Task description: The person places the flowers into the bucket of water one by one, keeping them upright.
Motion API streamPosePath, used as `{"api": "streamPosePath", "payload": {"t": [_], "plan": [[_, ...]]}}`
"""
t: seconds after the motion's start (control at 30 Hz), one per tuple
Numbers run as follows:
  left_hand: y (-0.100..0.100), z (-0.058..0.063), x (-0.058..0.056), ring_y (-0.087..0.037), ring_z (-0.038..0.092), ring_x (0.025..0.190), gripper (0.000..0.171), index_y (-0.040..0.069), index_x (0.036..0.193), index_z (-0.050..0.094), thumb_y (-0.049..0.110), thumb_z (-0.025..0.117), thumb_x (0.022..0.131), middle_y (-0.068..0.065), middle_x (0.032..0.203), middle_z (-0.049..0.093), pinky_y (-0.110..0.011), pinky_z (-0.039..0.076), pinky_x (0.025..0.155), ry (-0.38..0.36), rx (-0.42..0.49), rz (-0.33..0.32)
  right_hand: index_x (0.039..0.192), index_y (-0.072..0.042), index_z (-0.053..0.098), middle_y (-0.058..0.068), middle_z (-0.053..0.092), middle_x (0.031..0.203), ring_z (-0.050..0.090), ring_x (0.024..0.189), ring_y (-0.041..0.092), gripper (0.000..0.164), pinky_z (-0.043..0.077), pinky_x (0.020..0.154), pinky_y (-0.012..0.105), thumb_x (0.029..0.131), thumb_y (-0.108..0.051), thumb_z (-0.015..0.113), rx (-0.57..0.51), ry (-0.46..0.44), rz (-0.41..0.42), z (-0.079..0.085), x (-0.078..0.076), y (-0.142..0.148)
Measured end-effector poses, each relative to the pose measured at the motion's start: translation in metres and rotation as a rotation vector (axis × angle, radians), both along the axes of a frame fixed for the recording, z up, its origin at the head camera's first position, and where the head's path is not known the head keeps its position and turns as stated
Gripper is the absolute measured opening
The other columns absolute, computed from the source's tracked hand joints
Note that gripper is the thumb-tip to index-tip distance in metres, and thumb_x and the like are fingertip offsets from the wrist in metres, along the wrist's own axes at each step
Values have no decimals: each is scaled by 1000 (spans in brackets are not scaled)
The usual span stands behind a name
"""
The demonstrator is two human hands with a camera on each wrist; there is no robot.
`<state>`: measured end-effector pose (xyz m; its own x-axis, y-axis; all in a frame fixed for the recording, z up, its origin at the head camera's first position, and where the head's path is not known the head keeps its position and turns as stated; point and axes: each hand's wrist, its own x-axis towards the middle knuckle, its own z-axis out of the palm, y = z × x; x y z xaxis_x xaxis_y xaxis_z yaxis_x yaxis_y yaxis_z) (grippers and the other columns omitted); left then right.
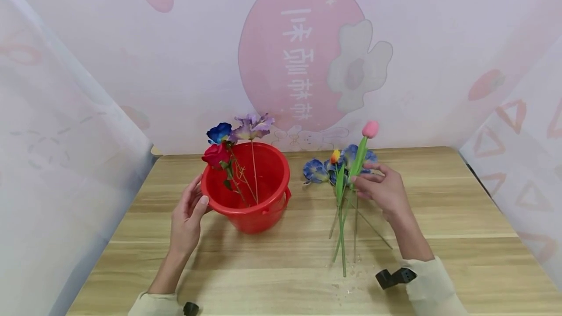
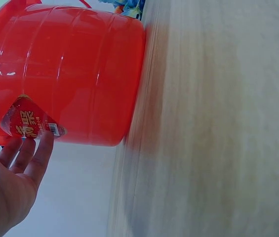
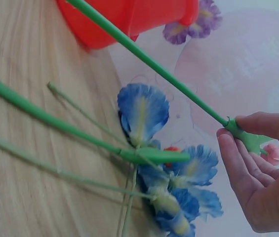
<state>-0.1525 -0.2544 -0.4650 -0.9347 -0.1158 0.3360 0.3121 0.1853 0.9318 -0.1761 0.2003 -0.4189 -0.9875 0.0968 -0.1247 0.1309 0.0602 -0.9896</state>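
I am pinching the pink tulip [image 1: 370, 129] by its green stem just under the bloom with my right hand [image 1: 381, 190], lifting it off the table [image 1: 439, 218]. My left hand [image 1: 188, 218] is resting flat-fingered against the red bucket [image 1: 259, 208], steadying it. Three flowers are standing in the bucket already; I judge the tulip, an orange bud [image 1: 335, 156] and the blue blooms [image 1: 315, 171] lying beside it are still waiting.

Bucket [image 2: 65, 74] rim cut off (wood blurred).
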Motion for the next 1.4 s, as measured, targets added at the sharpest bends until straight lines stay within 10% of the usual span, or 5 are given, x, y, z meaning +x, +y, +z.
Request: {"api": "streamPosePath", "payload": {"t": [1.4], "plan": [[-2, 1, -1, -17, 70, 125, 53, 12, 161, 49, 4, 55, 109, -10, 146, 64, -23, 65, 88, 40, 59, -52, 139, -7, 63, 17, 76, 111, 80, 87, 18, 49, 68, 75, 33, 94, -8, 82, -28, 444, 47, 137, -42, -108]]}}
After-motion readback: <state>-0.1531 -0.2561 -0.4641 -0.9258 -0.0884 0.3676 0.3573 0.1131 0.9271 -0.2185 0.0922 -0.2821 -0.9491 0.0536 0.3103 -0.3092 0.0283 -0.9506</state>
